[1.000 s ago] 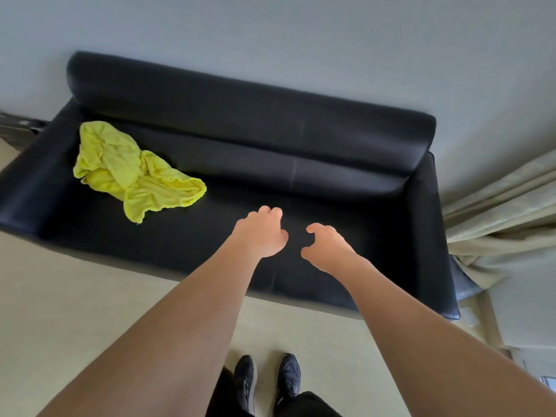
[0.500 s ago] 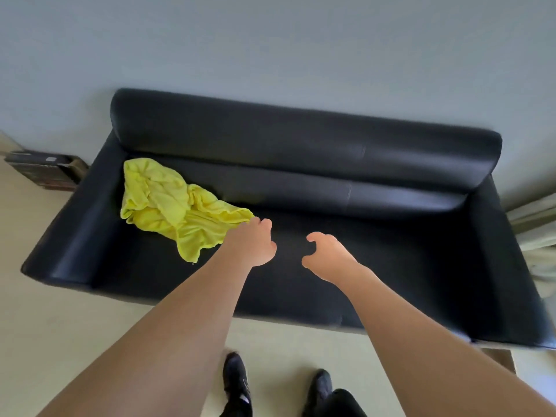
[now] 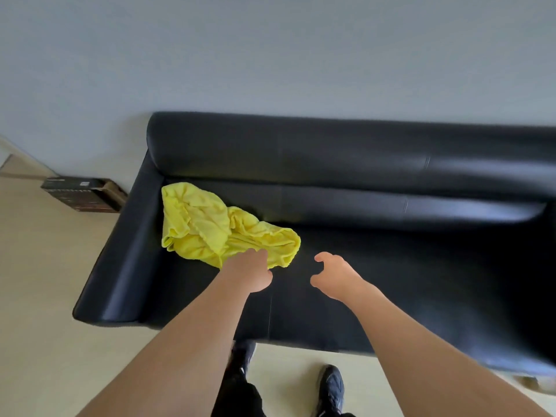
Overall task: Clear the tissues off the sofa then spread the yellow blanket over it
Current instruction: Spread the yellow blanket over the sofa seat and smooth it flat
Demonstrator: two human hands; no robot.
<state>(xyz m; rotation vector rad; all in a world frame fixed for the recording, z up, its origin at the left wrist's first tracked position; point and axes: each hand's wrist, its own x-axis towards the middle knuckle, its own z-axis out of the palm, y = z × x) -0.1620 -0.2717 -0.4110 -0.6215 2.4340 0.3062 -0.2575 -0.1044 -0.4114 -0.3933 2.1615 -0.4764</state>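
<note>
A crumpled yellow blanket (image 3: 210, 227) lies bunched on the left end of the black leather sofa (image 3: 361, 164), against the left armrest. My left hand (image 3: 249, 270) reaches over the blanket's near edge with loosely curled fingers; I cannot tell whether it touches the cloth. My right hand (image 3: 332, 276) hovers above the bare seat to the right of the blanket, fingers loosely curled and holding nothing. No tissues show on the sofa.
A dark flat box (image 3: 81, 192) lies on the beige floor (image 3: 45, 281) left of the sofa, against the grey wall (image 3: 270, 55). My black shoes (image 3: 331, 389) stand just in front of the sofa's front edge.
The view has swung left, so the sofa and blanket sit further right in the frame. My left hand has moved from the bare seat onto the blanket's near edge. My right hand followed leftward.
</note>
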